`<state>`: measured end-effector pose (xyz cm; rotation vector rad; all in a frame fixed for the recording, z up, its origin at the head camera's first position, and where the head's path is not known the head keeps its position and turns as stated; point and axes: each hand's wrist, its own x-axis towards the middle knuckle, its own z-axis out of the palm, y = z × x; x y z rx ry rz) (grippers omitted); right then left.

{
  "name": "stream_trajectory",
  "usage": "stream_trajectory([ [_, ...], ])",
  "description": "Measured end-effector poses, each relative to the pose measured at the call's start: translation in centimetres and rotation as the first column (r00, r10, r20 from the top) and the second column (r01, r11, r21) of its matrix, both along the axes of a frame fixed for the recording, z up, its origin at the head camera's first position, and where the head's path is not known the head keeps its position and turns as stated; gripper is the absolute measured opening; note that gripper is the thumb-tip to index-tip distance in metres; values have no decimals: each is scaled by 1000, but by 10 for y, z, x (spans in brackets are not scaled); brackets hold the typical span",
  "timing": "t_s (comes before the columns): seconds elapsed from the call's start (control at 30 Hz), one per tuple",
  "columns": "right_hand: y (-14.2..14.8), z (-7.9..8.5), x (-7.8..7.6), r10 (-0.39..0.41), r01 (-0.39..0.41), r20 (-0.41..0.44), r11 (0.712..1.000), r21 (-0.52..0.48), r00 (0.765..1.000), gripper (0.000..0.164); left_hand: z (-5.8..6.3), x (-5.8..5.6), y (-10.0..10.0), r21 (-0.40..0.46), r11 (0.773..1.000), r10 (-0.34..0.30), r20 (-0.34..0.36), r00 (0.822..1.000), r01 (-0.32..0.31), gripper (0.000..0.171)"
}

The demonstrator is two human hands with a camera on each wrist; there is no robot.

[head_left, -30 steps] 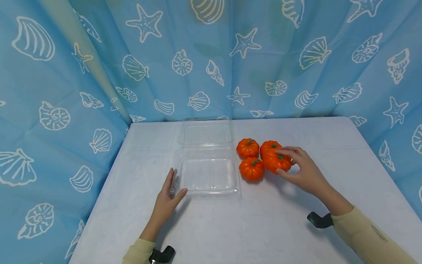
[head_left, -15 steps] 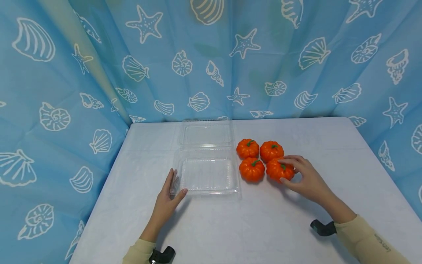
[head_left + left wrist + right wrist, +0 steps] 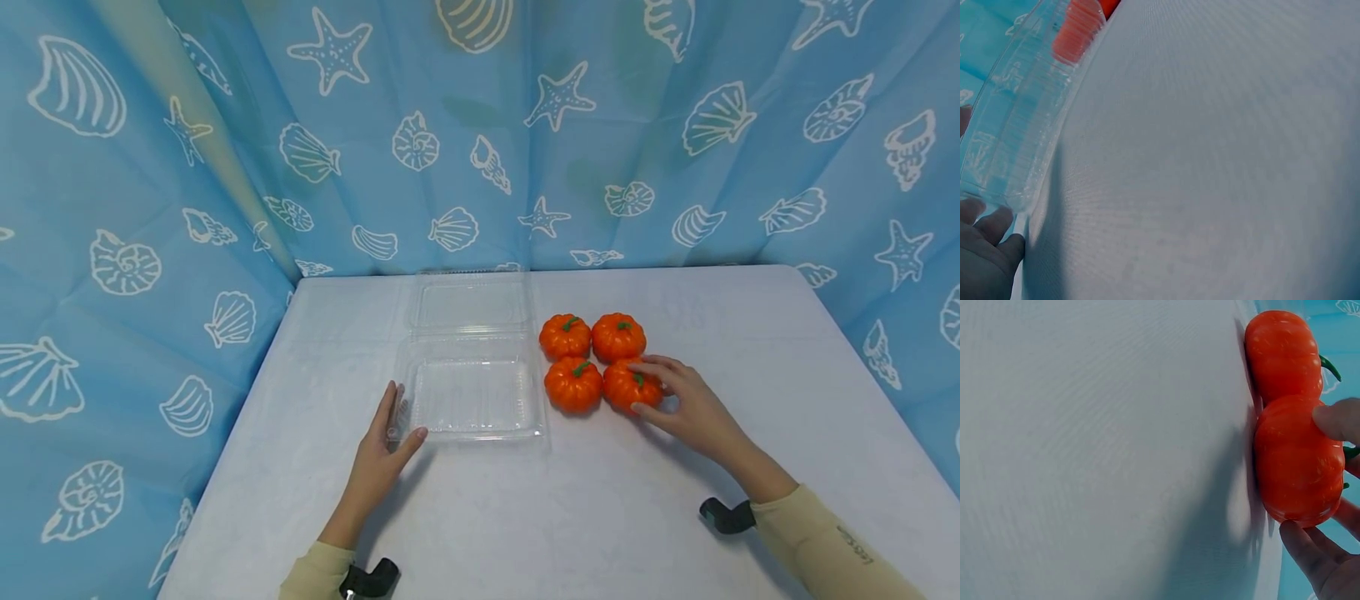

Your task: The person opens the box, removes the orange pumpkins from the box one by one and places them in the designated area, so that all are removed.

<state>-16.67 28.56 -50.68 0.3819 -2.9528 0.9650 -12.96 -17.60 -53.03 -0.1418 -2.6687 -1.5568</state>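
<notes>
My right hand (image 3: 693, 412) grips a small orange toy pumpkin (image 3: 624, 390) with a green stem, its thumb on the near side and fingers over the far side. In the right wrist view, this ribbed pumpkin (image 3: 1297, 462) sits low over the white cloth, against a neighbouring pumpkin (image 3: 1282, 356). My left hand (image 3: 378, 454) touches the front left corner of a clear plastic clamshell box (image 3: 468, 400), thumb at the front edge and fingers along the side. From the left wrist, fingertips (image 3: 999, 222) show right at the box's end wall.
Two more pumpkins stand at the back, one on the left (image 3: 565, 337) and one on the right (image 3: 618, 337); another (image 3: 573, 387) is at front left, beside the box. The raised lid (image 3: 471, 302) lies back toward the blue shell-print curtain (image 3: 495, 125). White cloth covers the table (image 3: 525, 525).
My right hand has brought its pumpkin down from in front of the back right one toward me, then slightly left beside the front left pumpkin. The left hand and box stay put.
</notes>
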Motion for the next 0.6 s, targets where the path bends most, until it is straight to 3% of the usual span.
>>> stream_trajectory([
  [0.33,1,2,6,-12,12,21,1000,26,1000,79,1,-1,-1,31,999,-11,10,1000,10,91],
  [0.6,3,4,5,-13,13,11,1000,8,1000,74,0,-1,-6,124,991,-39,-24,999,42,84],
])
